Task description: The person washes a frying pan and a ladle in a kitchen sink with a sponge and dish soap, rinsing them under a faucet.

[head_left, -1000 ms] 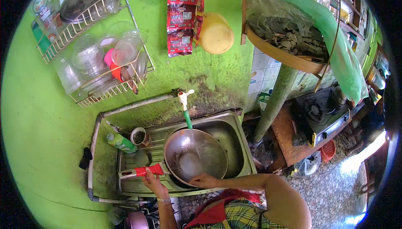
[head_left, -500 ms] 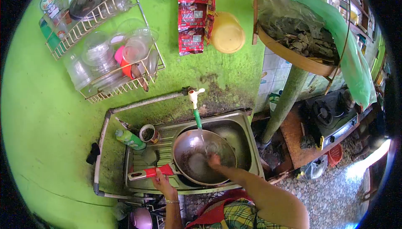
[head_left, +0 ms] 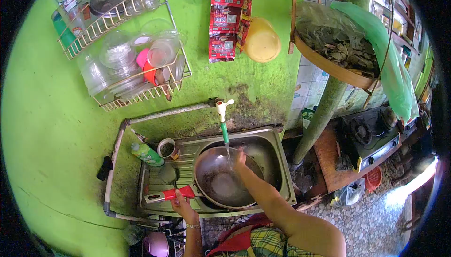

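My left hand point(head_left: 184, 207) is closed around the red and silver handle point(head_left: 174, 194) of a wide, deep frying pan point(head_left: 221, 184). The pan rests tilted over the basin of a steel sink point(head_left: 277, 163). From a white tap point(head_left: 221, 110) with a green hose end point(head_left: 225, 134), water runs down into the pan. My right hand point(head_left: 240, 157) is at the pan's far inner side, just right of the stream. Its fingers are small and blurred, and whether they hold anything does not show.
On the ribbed drainboard stand a green bottle point(head_left: 147, 155), a cup with dark contents point(head_left: 168, 149) and a grey-headed utensil point(head_left: 167, 174). Wire racks point(head_left: 141, 85) of plastic ware hang upper left. A round tray of dry leaves point(head_left: 329, 64) hangs upper right, above a gas stove point(head_left: 369, 132).
My right hand has moved from the pan's lower right inside up to its far side near the water stream. My left hand still grips the handle; the view has shifted slightly.
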A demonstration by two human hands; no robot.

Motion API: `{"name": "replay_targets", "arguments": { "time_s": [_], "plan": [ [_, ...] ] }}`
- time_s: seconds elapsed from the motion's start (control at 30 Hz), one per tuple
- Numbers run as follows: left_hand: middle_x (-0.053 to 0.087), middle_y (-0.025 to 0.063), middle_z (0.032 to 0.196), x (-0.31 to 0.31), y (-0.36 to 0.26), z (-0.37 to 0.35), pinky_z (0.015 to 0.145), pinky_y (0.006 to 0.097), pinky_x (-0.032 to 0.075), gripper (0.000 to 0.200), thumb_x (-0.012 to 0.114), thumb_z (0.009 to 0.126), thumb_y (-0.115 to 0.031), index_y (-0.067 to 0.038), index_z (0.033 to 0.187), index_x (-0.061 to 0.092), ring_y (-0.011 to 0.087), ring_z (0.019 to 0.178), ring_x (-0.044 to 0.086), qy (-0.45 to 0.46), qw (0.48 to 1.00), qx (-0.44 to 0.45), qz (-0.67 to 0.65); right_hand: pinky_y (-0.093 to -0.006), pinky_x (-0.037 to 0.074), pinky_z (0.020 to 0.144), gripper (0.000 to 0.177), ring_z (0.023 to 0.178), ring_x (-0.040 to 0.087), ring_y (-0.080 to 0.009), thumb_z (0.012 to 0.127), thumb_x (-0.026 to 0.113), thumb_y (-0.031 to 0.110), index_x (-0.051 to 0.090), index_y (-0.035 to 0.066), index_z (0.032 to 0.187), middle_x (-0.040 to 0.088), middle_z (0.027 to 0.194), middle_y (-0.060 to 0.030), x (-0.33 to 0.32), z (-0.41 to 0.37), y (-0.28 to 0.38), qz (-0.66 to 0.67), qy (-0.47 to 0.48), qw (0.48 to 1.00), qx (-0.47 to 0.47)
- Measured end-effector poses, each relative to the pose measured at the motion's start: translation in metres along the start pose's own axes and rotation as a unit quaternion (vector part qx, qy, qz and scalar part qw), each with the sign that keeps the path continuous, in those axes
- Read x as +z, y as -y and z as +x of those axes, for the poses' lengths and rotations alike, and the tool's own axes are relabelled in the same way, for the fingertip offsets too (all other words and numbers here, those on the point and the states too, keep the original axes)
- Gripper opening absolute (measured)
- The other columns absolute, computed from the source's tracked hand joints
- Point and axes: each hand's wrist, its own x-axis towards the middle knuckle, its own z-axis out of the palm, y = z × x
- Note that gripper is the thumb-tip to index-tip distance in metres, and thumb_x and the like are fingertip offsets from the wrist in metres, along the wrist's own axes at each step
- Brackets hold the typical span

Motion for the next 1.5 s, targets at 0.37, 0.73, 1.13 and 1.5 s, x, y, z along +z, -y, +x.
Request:
{"name": "replay_targets", "arguments": {
  "time_s": [0.37, 0.73, 1.13, 1.5],
  "plan": [
    [0.050, 0.0002, 0.093, 0.017, -0.013, -0.016, 0.071, 0.0280, 0.038, 0.030, 0.054, 0.077, -0.024, -0.010, 0.102, 0.045, 0.0102, 0.081, 0.048, 0.034, 0.999, 0.011, 0.022, -0.0475, 0.020, 0.092, 0.047, 0.117, 0.020, -0.0349, 0.081, 0.038, 0.030, 0.026, 0.010, 0.122, 0.018, 0.128, -0.0193, 0.000, -0.086, -0.086, -0.761, 0.241, 0.564, -0.212],
    [0.051, -0.0004, 0.093, 0.027, -0.019, -0.034, 0.072, 0.0258, 0.037, 0.033, 0.055, 0.076, -0.022, -0.009, 0.105, 0.045, 0.0096, 0.083, 0.047, 0.106, 0.993, -0.006, 0.050, -0.0503, 0.017, 0.092, 0.053, 0.117, 0.020, -0.0353, 0.075, 0.045, 0.033, 0.029, 0.012, 0.122, 0.018, 0.128, -0.0193, -0.061, -0.077, 0.018, -0.914, 0.085, 0.282, -0.279],
    [0.050, 0.0025, 0.095, 0.023, 0.000, -0.015, 0.077, 0.0327, 0.039, 0.029, 0.054, 0.077, -0.018, -0.009, 0.104, 0.045, 0.0126, 0.086, 0.049, 0.090, 0.995, -0.019, 0.035, -0.0490, 0.018, 0.092, 0.054, 0.115, 0.021, -0.0369, 0.080, 0.038, 0.037, 0.025, 0.008, 0.123, 0.020, 0.125, -0.0228, -0.008, -0.073, -0.028, -0.874, 0.107, 0.390, -0.269],
    [0.050, 0.0036, 0.095, 0.017, 0.018, 0.011, 0.075, 0.0354, 0.043, 0.026, 0.057, 0.074, -0.013, -0.008, 0.096, 0.044, 0.0151, 0.087, 0.050, 0.093, 0.995, -0.022, -0.022, -0.0467, 0.011, 0.095, 0.053, 0.121, 0.005, -0.0306, 0.083, 0.026, 0.042, 0.015, 0.012, 0.125, 0.010, 0.130, -0.0183, -0.065, -0.087, 0.075, -0.907, 0.332, 0.248, 0.074]
  ]
}}
